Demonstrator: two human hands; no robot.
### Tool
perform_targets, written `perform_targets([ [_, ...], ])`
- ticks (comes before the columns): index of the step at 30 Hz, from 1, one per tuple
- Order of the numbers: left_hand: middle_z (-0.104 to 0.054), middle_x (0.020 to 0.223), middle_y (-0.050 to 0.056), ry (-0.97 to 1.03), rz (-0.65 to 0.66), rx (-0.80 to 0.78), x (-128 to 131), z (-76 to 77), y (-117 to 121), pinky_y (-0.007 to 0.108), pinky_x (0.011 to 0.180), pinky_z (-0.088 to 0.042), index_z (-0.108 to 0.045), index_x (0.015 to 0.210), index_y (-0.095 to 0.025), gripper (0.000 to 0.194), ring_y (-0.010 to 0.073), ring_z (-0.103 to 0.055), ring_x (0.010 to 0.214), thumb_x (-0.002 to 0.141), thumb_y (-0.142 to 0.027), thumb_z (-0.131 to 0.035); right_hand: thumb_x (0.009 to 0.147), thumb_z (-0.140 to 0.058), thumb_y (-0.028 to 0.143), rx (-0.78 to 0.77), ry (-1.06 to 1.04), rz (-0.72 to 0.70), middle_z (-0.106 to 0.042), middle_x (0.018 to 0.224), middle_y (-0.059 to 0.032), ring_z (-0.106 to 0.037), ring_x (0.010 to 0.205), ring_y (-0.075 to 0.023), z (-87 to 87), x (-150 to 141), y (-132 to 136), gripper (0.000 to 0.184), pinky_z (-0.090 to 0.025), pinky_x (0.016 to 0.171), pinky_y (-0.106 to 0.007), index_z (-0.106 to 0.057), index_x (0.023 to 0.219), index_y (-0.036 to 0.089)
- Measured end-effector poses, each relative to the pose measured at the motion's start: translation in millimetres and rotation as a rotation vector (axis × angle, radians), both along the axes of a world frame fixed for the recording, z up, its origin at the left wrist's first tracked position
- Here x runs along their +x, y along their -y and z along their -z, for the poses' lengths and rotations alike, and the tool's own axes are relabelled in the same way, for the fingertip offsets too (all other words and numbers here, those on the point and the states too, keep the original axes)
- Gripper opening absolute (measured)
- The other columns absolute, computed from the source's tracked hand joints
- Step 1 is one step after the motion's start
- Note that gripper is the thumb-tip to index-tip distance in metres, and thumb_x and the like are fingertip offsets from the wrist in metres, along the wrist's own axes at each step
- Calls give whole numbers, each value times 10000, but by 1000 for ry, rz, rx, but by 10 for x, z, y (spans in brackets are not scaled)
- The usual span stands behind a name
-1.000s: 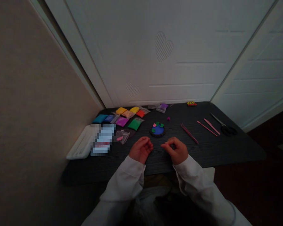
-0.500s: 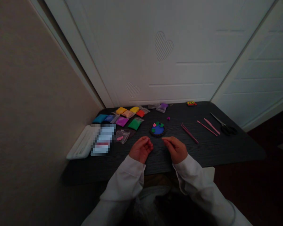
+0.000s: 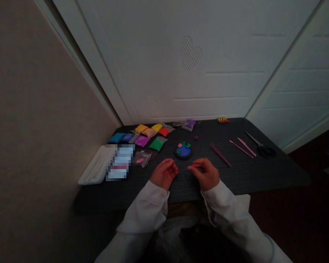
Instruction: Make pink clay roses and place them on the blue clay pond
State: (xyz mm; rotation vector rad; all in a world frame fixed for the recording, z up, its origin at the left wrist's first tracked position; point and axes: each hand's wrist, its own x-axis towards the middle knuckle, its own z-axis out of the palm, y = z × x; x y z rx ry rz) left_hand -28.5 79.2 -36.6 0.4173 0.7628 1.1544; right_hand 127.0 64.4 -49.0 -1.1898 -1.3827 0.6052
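My left hand (image 3: 164,174) is turned palm up near the table's front edge, its fingers curled and closed; whatever they hold, if anything, is too small to make out. Across from it, my right hand (image 3: 205,174) has thumb and forefinger in a pinch, and nothing between the tips can be named. Just beyond both hands lies a small clay pond (image 3: 184,151), a blue disc with a dark rim, green leaf shapes and a pink flower. A small purple clay lump (image 3: 196,138) sits behind it. Neither hand touches the pond.
Bagged coloured clay, including a green packet (image 3: 158,144), and a bag with pink clay (image 3: 142,159) lie left, near a white tray (image 3: 94,166). At right are pink tweezers (image 3: 220,155), two pink modelling tools (image 3: 246,147) and black-handled scissors (image 3: 264,150). A yellow-red piece (image 3: 223,120) lies behind.
My right hand's fingers have shifted slightly: the thumb tip sits lower and a gap shows behind the pinch. My left hand stays nearly still. The objects on the table have not moved.
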Motion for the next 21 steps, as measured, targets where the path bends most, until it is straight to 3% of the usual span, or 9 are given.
perform_targets([
  [5,-545,581,-10,-5,-3,1,-1,-8,2,213,551,-453,-533,712,-144,44,91,-553,566,679,-132,-559,626,-653,327,16,61,61,-565,542,23,-506,492,-102,-73,35,15,162,-413,482,-235,-563,617,192],
  [10,-548,577,-10,-8,-9,-8,1,-11,-1,216,547,-455,-531,712,-147,49,92,-553,557,675,-131,-559,700,-587,277,58,98,4,-639,729,-19,-582,683,-139,-108,50,8,87,-467,641,-277,-627,743,213],
  [16,-548,571,-11,-10,-2,-2,-3,-6,1,214,547,-455,-533,703,-143,46,90,-552,554,672,-138,-565,754,-520,228,76,131,-41,-622,878,-43,-570,805,-144,-118,77,-12,201,-458,734,-292,-612,932,228],
  [21,-546,577,-12,-9,-3,-2,-5,1,0,214,544,-454,-530,709,-146,53,92,-554,559,670,-134,-564,763,-505,249,60,134,-49,-624,828,-37,-569,785,-147,-103,85,-13,153,-449,711,-296,-624,857,222],
])
